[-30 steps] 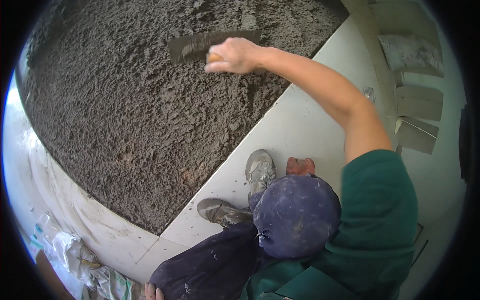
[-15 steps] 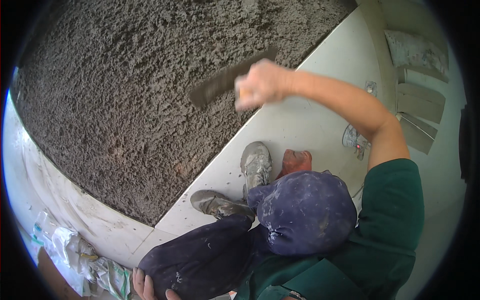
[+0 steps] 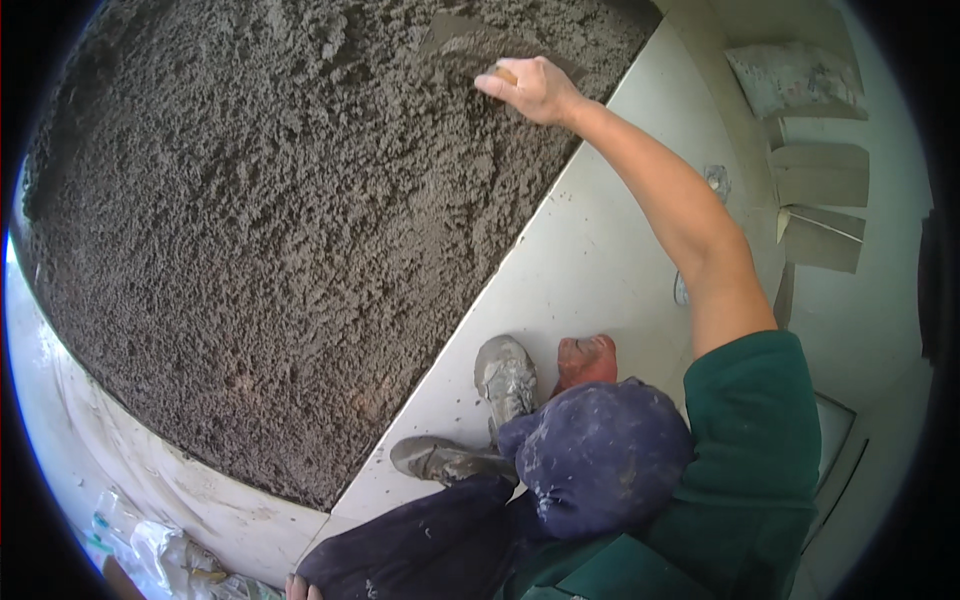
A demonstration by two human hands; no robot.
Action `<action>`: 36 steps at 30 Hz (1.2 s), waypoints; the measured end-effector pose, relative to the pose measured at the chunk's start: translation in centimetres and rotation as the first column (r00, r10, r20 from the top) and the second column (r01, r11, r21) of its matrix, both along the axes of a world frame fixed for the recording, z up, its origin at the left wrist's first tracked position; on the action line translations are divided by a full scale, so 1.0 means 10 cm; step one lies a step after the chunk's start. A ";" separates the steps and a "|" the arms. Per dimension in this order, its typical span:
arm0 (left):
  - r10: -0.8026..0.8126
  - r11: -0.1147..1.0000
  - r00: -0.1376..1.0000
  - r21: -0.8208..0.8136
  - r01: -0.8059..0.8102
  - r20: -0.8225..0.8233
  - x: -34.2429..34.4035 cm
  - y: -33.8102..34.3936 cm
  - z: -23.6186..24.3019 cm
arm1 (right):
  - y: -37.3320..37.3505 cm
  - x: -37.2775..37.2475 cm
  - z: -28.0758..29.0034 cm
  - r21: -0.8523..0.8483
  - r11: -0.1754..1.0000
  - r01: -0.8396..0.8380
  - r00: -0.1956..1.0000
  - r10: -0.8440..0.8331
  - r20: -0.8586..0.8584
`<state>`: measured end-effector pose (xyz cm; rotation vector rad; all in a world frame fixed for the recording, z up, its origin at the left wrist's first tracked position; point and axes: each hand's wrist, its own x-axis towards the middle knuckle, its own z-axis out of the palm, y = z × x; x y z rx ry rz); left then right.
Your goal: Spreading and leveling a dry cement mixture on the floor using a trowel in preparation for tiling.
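Note:
My right hand (image 3: 540,92) is closed around the wooden handle of a flat plastering trowel (image 3: 490,42). Its wide blade lies against the rough grey mortar bed (image 3: 270,230), near the far right part, with some mortar on the blade. The handle shows only in part between my fingers. At the lower left edge, fingertips of my left hand (image 3: 302,588) rest on my dark-trousered knee (image 3: 410,545), with nothing seen in them; the rest of that hand is out of view.
Pale tiles (image 3: 560,260) border the mortar on the right. My dusty shoes (image 3: 505,375) stand there beside a red object (image 3: 587,362). Crumpled plastic bags (image 3: 170,560) lie at lower left. Along the right wall are a stained sack (image 3: 795,80) and cardboard pieces (image 3: 822,175).
My right hand has carried the trowel farther out over the mortar, and the blade now lies flatter against it. The view has shifted; less of my left hand shows.

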<state>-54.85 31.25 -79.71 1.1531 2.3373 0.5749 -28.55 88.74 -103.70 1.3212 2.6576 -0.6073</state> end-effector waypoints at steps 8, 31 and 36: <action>-0.024 1.000 0.999 -0.011 0.024 0.039 -0.07 0.02 -0.04 | -1.04 0.03 -0.09 -0.261 0.885 -0.386 0.896 0.426 0.121; -0.051 0.999 0.997 0.021 0.049 0.062 -0.24 -0.08 -0.05 | -0.34 -0.04 -0.09 -0.166 0.973 0.159 0.966 -0.188 -0.178; -0.095 0.995 0.983 0.053 0.088 0.154 -0.34 0.17 -0.19 | -0.50 0.01 0.04 -0.002 0.950 0.312 0.941 -0.309 -0.137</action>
